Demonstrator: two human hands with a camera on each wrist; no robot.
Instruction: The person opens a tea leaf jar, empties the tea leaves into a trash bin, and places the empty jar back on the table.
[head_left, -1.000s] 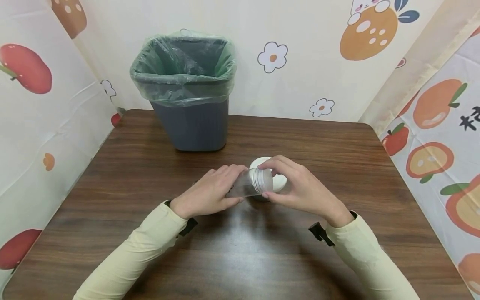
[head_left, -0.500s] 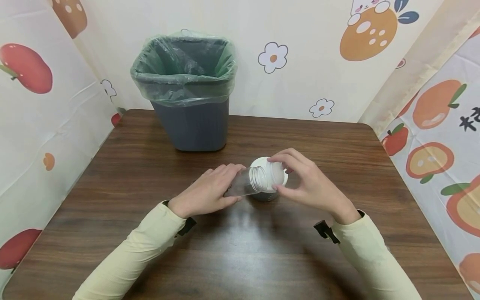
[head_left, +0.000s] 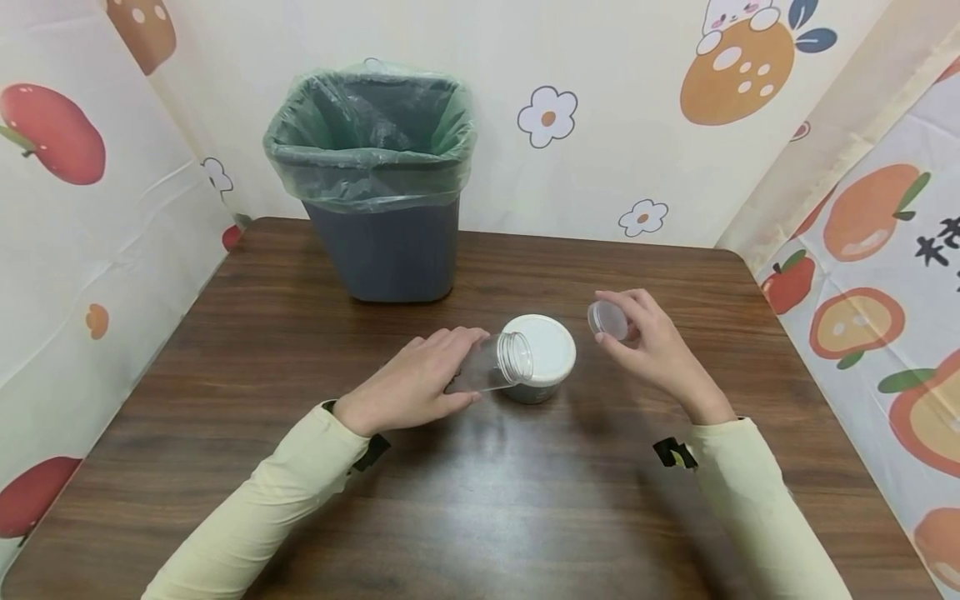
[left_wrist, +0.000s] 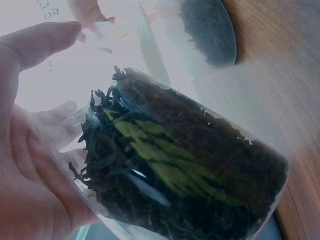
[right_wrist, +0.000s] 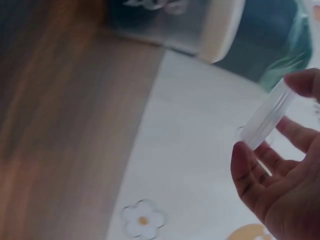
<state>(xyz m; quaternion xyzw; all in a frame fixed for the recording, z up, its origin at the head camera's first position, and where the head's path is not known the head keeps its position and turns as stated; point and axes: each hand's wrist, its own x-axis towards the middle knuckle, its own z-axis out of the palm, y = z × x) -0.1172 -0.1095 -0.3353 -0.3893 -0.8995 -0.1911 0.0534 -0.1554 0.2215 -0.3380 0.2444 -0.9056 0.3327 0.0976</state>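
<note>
My left hand (head_left: 416, 379) grips a clear jar (head_left: 483, 364), tipped on its side over the table, its uncovered threaded mouth facing right. Dark, twisted dried leaves (left_wrist: 165, 165) that look like loose tea fill its bottom part in the left wrist view. Off to the right, my right hand (head_left: 663, 354) pinches a translucent round lid (head_left: 610, 320) by its edge, between thumb and fingers. Between the hands a squat canister (head_left: 553, 354) with a white top and dark body stands upright on the table. The jar's mouth overlaps its left side in the head view.
Behind the hands, a dark bin (head_left: 386, 250) lined with a green bag (head_left: 367, 179) stands near the back edge of the brown wooden table (head_left: 480, 517). Printed cloth (head_left: 600, 150) with fruit and flowers hangs at the back and on both sides.
The lid has come off the jar's mouth, and my right hand has carried it to the right, uncovering the canister's white top. My left hand and the jar have hardly moved.
</note>
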